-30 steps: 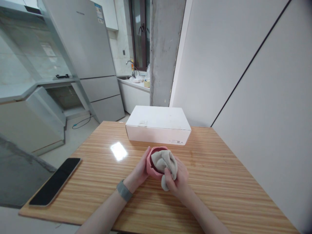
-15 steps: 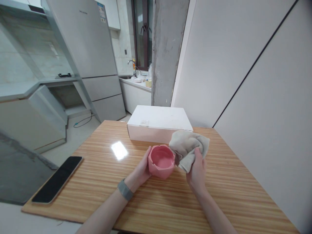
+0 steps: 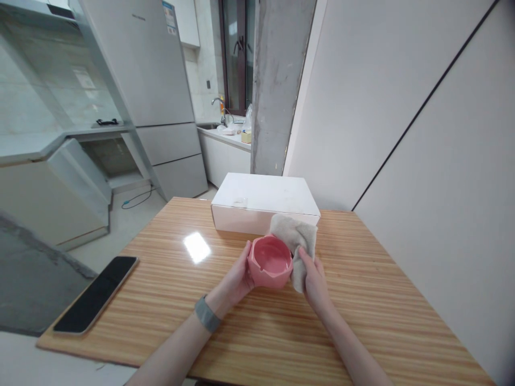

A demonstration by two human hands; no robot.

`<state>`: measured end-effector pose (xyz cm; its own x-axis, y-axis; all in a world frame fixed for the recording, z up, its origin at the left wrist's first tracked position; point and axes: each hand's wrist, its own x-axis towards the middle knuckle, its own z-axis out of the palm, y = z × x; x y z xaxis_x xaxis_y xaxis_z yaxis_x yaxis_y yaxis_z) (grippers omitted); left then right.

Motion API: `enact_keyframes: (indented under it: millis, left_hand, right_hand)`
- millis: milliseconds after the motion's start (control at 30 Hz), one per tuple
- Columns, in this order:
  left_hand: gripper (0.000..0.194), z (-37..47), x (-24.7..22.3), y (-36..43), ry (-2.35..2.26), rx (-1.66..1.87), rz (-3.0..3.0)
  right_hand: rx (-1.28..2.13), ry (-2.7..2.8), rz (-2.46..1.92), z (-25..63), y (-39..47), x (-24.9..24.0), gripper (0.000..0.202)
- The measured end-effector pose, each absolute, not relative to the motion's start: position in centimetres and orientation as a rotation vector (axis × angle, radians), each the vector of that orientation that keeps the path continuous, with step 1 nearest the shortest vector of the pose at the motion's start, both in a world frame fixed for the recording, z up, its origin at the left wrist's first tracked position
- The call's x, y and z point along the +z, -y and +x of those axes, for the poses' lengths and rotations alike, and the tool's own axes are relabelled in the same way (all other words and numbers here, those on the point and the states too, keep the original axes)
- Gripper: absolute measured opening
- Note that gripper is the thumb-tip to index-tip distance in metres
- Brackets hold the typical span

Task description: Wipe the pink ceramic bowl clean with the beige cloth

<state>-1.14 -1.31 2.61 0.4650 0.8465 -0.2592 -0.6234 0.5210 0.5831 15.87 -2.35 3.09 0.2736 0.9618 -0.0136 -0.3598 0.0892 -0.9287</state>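
My left hand (image 3: pixel 240 274) grips the left side of a pink ashtray (image 3: pixel 270 274), faceted and with notches in its rim. Its hollow faces up toward me, and nothing shows inside. A light grey cloth (image 3: pixel 295 233) is bunched in my right hand (image 3: pixel 315 279), with the thumb pressed on top of it. The cloth lies against the right and far outer side of the ashtray, where it hides part of the wall. Both things are held over the wooden table (image 3: pixel 169 300); whether the ashtray's base touches the tabletop I cannot tell.
Just beyond my hands a closed white box (image 3: pixel 265 195) sits at the table's far edge. A black phone (image 3: pixel 96 295) lies near the left edge. White wall panels (image 3: pixel 402 134) border the right side. Past the table stand a fridge (image 3: pixel 140 69) and a sink counter (image 3: pixel 225 153).
My right hand has brought the cloth leftward, from beside the ashtray to against its outer wall. The ashtray has shifted slightly right and up in my left hand.
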Motion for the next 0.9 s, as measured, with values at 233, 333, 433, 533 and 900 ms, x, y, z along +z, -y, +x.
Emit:
enact_keyframes:
  millis: [233, 333, 433, 533, 900]
  left_hand:
    - [0.049, -1.0, 2.8, 1.5, -0.567, 0.978, 0.464]
    - [0.048, -0.9, 2.9, 1.4, -0.55, 1.02, 0.449]
    - [0.046, -0.9, 3.3, 1.4, -0.53, 1.069, 0.442]
    - [0.043, -0.9, 3.7, 1.4, -0.494, 1.108, 0.45]
    - [0.044, -1.3, 4.2, 1.6, -0.421, 1.195, 0.444]
  right_hand:
    - [1.209, 0.654, -1.021, 16.1, 2.3, 3.8, 0.038]
    - [1.244, 0.595, -0.99, 15.6, 2.3, 4.3, 0.041]
    - [1.238, 0.591, -0.974, 15.2, 2.4, 4.2, 0.041]
    - [1.212, 0.594, -0.965, 15.1, 2.4, 3.7, 0.04]
    - [1.202, 0.62, -0.976, 15.0, 2.5, 3.1, 0.039]
